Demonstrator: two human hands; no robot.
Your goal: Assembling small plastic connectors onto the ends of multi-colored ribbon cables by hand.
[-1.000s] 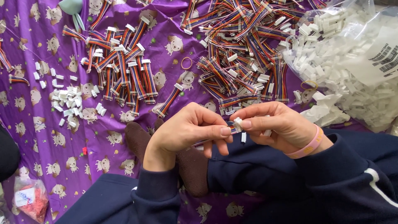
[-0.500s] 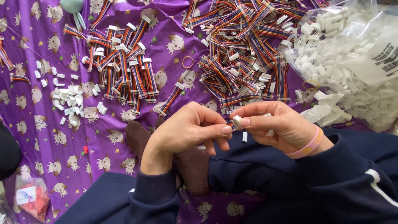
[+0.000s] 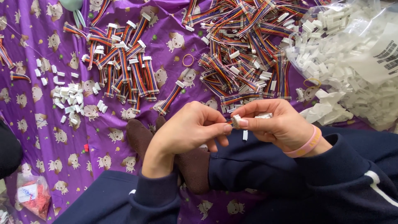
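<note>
The left hand (image 3: 188,130) is closed, thumb and forefinger pinched on the end of a striped cable (image 3: 230,122) just left of the small white plug (image 3: 236,120); the right hand (image 3: 277,124) is closed too, its thumb and fingers pinching that same plug from the other side, so the plug sits between the two sets of fingertips, above the dark blue trouser legs (image 3: 257,166); a second white piece (image 3: 245,135) hangs just under the plug, and whether it is held I cannot tell; a pink wristband (image 3: 306,145) circles the right wrist.

Far left of the plug, a small bag of red bits (image 3: 33,199) lies at the edge of the purple cloth (image 3: 99,145); a scatter of loose white plugs (image 3: 72,101) lies up and left of the left hand; right of that, a smaller heap of striped cables (image 3: 124,70); brown socks (image 3: 143,139) poke out below the left hand; a rubber band (image 3: 188,60) lies between the two heaps; straight above the plug spreads the big heap of cables (image 3: 248,54); furthest right, a clear bag of white plugs (image 3: 356,62), well apart from the hands.
</note>
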